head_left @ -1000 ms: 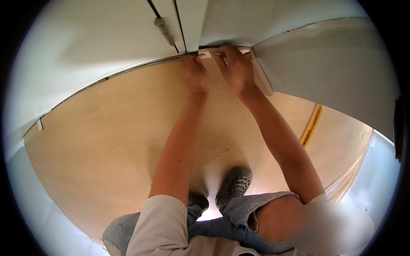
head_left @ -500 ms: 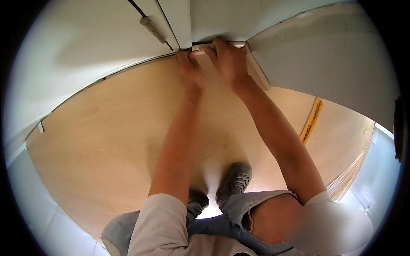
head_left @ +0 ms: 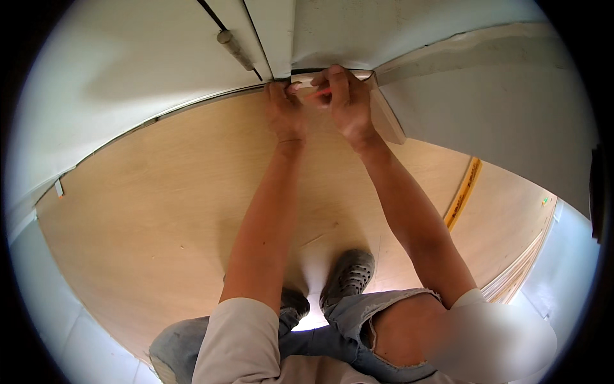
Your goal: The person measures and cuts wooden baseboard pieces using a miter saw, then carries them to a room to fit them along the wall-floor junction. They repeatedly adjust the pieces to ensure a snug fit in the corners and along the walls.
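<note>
Left hand (head_left: 286,116): fingers curled at the left end of a pale strip (head_left: 359,75); cannot tell whether they grip it
Right hand (head_left: 352,107): fingers pinched on a thin red stick (head_left: 317,94)
Red stick's place: upper centre, between the hands
Yellow bar (head_left: 464,194): right of centre, dark printed marks

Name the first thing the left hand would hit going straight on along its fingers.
Probably the foot of the narrow white panel, just beyond the fingertips of the left hand. Depth there is unclear; they may be touching it.
</note>
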Demonstrator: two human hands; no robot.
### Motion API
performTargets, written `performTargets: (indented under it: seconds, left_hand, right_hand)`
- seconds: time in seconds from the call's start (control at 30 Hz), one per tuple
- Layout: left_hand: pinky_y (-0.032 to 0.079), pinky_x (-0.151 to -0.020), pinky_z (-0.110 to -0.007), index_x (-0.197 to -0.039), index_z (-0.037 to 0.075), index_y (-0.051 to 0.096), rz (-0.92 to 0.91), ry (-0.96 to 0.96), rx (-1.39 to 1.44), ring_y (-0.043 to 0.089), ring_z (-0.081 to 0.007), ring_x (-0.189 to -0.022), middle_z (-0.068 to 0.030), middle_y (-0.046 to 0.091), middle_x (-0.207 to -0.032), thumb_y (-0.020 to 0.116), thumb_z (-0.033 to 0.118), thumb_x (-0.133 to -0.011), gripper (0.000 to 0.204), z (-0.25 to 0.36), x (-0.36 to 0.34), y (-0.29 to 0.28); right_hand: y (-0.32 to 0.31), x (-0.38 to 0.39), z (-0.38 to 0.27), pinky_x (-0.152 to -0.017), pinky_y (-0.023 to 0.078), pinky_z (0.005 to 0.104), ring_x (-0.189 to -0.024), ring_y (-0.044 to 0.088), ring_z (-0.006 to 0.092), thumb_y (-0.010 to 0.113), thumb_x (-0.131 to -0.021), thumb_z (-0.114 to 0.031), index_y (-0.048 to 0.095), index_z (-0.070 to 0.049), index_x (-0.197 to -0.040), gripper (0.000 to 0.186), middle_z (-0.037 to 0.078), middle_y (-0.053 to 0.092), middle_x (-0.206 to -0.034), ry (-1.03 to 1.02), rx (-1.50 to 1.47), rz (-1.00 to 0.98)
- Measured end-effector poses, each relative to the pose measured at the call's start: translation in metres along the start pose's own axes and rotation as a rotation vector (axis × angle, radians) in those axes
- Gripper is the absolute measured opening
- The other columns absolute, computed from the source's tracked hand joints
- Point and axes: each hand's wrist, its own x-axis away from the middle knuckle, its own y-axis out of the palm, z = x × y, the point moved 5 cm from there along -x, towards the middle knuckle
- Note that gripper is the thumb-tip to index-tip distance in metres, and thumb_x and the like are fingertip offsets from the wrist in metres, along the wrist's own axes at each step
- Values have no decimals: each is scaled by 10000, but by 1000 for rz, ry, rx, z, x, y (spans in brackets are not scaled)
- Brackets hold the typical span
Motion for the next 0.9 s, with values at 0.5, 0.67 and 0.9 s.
performTargets:
  seconds: [0.5,0.67,0.9]
  left_hand:
    - [476,-619,-492,-912,48,546,26,58,-26,600,-395,-759,-148,590,-917,684,116,-894,154,10,-2,-3]
    - [475,-614,-488,-917,56,546,0,68,-46,605,-389,-761,-144,592,-918,693,156,-897,179,13,-2,-5]
    - [489,-652,-494,-950,66,543,-12,21,-60,612,-389,-817,-136,594,-969,679,251,-903,235,16,0,-6]
  right_hand:
    - [21,-7,13,-820,548,261,-897,693,111,714,-898,-61,644,-11,-969,112,58,730,-936,-408,76,90]
    - [26,-8,7,-702,536,360,-774,662,257,718,-851,-61,617,-37,-932,131,96,676,-839,-520,225,162]
    - [28,-9,7,-682,529,389,-756,626,289,713,-838,-68,614,-53,-916,127,98,672,-833,-558,309,189]
